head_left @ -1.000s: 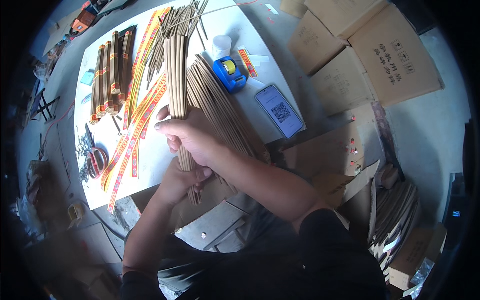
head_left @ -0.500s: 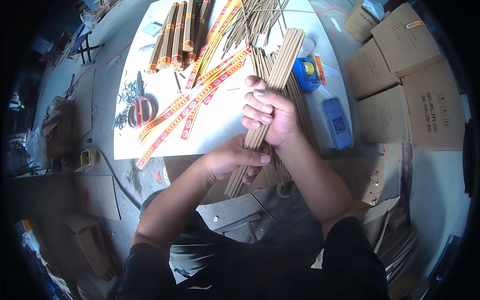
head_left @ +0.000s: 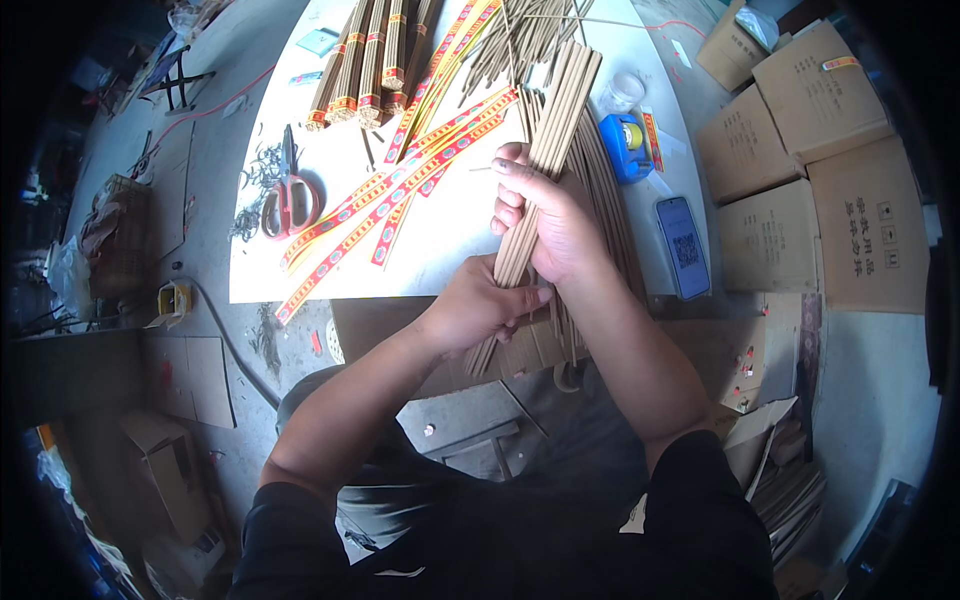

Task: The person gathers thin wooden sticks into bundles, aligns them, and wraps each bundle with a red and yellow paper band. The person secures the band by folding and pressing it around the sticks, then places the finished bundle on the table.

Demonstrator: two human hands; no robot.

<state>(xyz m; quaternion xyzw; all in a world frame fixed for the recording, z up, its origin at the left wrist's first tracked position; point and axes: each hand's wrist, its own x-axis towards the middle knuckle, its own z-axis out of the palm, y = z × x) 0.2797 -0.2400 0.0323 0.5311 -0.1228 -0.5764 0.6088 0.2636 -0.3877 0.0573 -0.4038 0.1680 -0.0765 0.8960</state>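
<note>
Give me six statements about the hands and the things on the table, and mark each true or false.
1. The left hand and right hand both grip one bundle of sticks. True.
2. The left hand grips farther from the body than the right. False: the left is nearer the body.
3. The scissors lie left of the phone and tape dispenser. True.
4. The phone lies face down. False: its lit screen faces up.
5. Red and yellow strips lie on the table. True.
6. The tape dispenser is red. False: it is blue.
</note>
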